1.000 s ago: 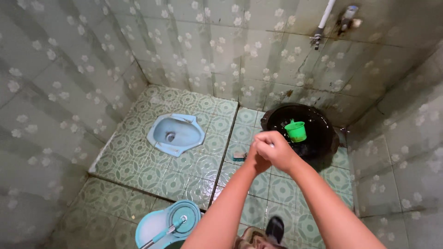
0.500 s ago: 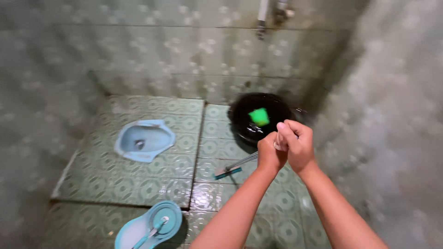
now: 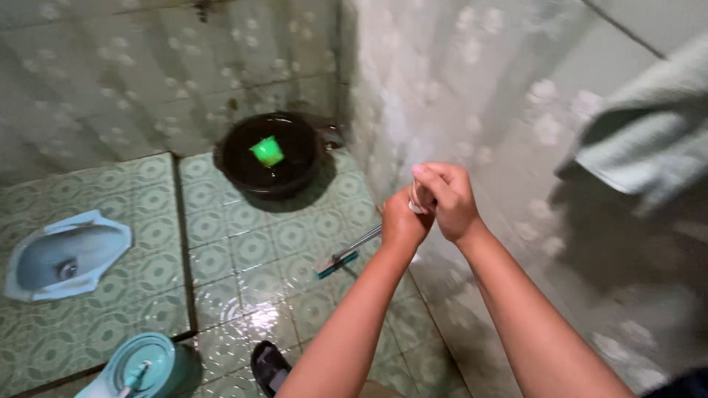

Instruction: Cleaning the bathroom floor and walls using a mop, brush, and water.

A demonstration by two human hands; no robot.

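My left hand [image 3: 402, 221] and my right hand [image 3: 451, 200] are pressed together in front of me, close to the tiled wall on the right. Both are closed, and the right fingers curl over the left fist. A small white thing [image 3: 417, 200] shows between them; I cannot tell what it is. Below the hands a long-handled floor brush [image 3: 337, 262] with a teal head lies on the wet green floor tiles, its handle running up toward my left wrist.
A black water basin [image 3: 243, 177] with a green dipper [image 3: 267, 151] floating in it stands in the far corner. A blue squat toilet [image 3: 63, 254] is at the left, a teal mop bucket [image 3: 140, 367] at the bottom left, and a grey-green towel [image 3: 649, 147] hangs at the right. My dark sandal [image 3: 269, 365] is below.
The view has swung to the right, so the basin and toilet slid left and the towel came into sight. My hands stay clasped together, now nearer the right wall.
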